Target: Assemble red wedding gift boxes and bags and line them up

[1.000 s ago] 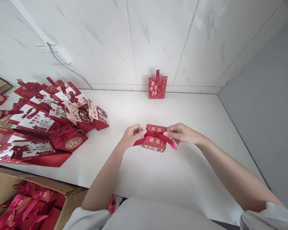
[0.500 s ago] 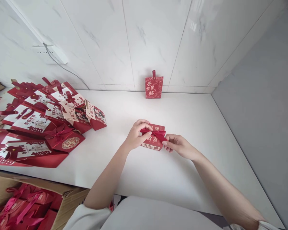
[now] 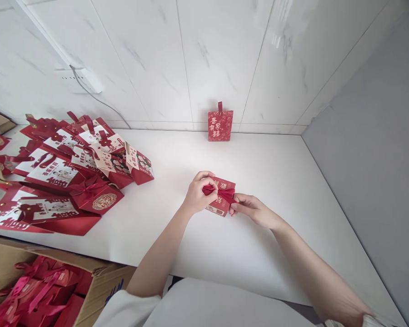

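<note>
A small red gift box [image 3: 226,185] with pale printed characters sits on the white table [image 3: 259,254] in front of me. Across its top lies a dark red ribbon bow [image 3: 226,194]. My left hand [image 3: 202,191] pinches the bow's left loop between thumb and fingers. On the other side, my right hand [image 3: 250,209] has thumb and fingers closed on the ribbon's right end, by the box's right edge. My fingers cover parts of the bow and the box sides.
Against the tiled wall stands a red card-like box [image 3: 220,126] with a ribbon loop. Many red and white gift boxes [image 3: 59,172] crowd the table's left. A cardboard carton [image 3: 104,284] at lower left holds red boxes with pink ribbons. A grey panel [image 3: 368,136] borders the right.
The gift box has turned slightly and its front face shows less. My left hand has moved a little right and its fingers now pinch the bow's loop. The view has shifted slightly.
</note>
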Demonstrator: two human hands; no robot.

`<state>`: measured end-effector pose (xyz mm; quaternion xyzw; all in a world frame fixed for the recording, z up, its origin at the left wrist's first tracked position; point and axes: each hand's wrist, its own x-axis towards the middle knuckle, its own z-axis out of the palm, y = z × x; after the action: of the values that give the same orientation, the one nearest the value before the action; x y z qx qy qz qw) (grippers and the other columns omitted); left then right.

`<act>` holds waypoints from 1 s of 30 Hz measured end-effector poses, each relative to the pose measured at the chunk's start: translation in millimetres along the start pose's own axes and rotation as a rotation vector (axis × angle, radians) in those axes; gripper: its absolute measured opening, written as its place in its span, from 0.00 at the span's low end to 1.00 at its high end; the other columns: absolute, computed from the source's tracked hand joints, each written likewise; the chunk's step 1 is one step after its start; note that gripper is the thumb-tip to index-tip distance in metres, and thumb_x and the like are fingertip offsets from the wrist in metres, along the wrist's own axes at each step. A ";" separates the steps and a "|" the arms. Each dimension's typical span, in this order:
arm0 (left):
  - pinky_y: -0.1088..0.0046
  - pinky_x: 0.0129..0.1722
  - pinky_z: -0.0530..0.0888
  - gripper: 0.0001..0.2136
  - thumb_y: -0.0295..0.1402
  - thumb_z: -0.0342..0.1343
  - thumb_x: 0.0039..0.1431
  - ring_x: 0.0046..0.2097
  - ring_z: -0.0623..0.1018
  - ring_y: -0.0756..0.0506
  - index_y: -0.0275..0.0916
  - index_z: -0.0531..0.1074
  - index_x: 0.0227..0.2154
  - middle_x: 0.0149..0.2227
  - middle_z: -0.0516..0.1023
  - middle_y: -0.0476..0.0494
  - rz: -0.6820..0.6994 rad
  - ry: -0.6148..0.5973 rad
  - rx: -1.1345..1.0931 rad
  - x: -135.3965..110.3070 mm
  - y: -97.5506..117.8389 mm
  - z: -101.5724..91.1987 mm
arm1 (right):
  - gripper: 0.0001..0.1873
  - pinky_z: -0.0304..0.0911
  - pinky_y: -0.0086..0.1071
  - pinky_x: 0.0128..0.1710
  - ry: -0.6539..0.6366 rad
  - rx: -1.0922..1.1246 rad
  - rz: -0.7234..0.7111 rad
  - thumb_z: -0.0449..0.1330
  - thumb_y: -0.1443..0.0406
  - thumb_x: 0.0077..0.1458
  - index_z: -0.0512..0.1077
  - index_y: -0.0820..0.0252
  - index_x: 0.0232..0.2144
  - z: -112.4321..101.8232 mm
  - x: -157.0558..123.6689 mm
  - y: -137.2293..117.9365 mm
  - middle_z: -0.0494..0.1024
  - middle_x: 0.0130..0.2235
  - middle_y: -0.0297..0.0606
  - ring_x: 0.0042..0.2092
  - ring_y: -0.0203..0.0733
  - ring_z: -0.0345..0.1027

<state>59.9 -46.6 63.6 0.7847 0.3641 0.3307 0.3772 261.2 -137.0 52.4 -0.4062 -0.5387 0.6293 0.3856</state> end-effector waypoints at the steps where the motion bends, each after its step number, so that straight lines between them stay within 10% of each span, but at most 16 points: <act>1: 0.66 0.50 0.71 0.06 0.22 0.55 0.49 0.50 0.74 0.44 0.39 0.72 0.28 0.49 0.69 0.42 0.000 0.001 -0.001 -0.2 0.3 0.2 | 0.14 0.65 0.38 0.44 -0.007 0.009 0.001 0.57 0.55 0.60 0.69 0.58 0.30 -0.1 0.0 0.2 0.73 0.35 0.38 0.38 0.41 0.68; 10: 0.68 0.49 0.70 0.06 0.35 0.57 0.56 0.50 0.73 0.44 0.40 0.69 0.35 0.50 0.70 0.42 -0.134 0.046 -0.173 -0.6 -0.2 -9.7 | 0.23 0.60 0.35 0.42 0.038 -0.187 0.041 0.51 0.47 0.62 0.68 0.59 0.28 -13.4 0.0 -12.9 0.70 0.32 0.37 0.36 0.40 0.62; 14: 0.73 0.38 0.68 0.16 0.48 0.51 0.61 0.37 0.72 0.48 0.39 0.64 0.28 0.33 0.70 0.48 -0.345 0.151 -0.158 0.7 -5.5 -23.2 | 0.27 0.53 0.31 0.31 0.216 -0.366 0.094 0.47 0.44 0.62 0.60 0.58 0.22 -17.8 5.5 -26.7 0.64 0.26 0.31 0.29 0.36 0.55; 18: 0.75 0.29 0.62 0.22 0.53 0.53 0.57 0.29 0.67 0.50 0.38 0.60 0.23 0.25 0.64 0.51 -0.451 -0.061 -0.216 -2.3 -5.1 -27.6 | 0.26 0.49 0.30 0.26 0.239 -0.460 0.141 0.52 0.43 0.59 0.60 0.57 0.23 -13.3 16.9 -37.2 0.64 0.24 0.29 0.26 0.35 0.55; 30: 0.76 0.26 0.56 0.21 0.46 0.54 0.59 0.25 0.59 0.53 0.38 0.55 0.21 0.22 0.56 0.53 -0.292 0.143 -0.368 -14.1 -14.7 -8.1 | 0.23 0.49 0.31 0.26 0.334 -0.534 0.000 0.47 0.48 0.63 0.54 0.55 0.23 -0.4 25.0 -25.6 0.61 0.23 0.29 0.26 0.36 0.51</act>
<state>41.5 -48.7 51.9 0.6165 0.4330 0.3884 0.5306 253.4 -110.7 75.4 -0.5910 -0.6142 0.3899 0.3485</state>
